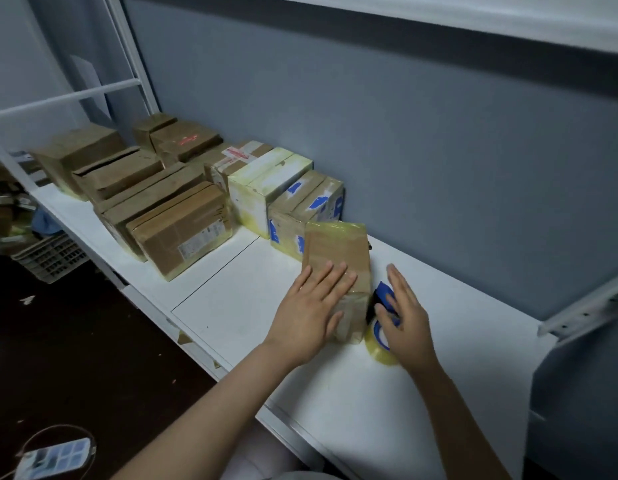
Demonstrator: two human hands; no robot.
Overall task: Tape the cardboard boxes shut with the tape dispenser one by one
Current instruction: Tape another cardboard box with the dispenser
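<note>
- Cardboard boxes [183, 233]: packed row at the left and back of the white bench [252, 306], against the grey wall. Most show yellowish tape.
- Current box [335, 251]: small, brown, near mid-bench, just beside the right end of the row. Glossy tape over its top and far end. My read: light, stiff at the edges, top flaps give under pressure, taped faces slick. Hold it by pressing flat on top or by the two long sides, not on the film.
- Left hand [311, 313]: palm down, fingers straight and spread, flat on the near part of the box top. Forearm comes in from lower left. Pins the box, grips nothing.
- Tape dispenser [383, 292]: blue, on the bench just beside the box's right side; can't tell if they touch. Clear roll [380, 348] at its near end.
- Right hand [408, 320]: against the dispenser's right side, fingers straight and pointing away, thumb lying on the blue body. Not wrapped round it.
- Hands apart, dispenser between them.
</note>
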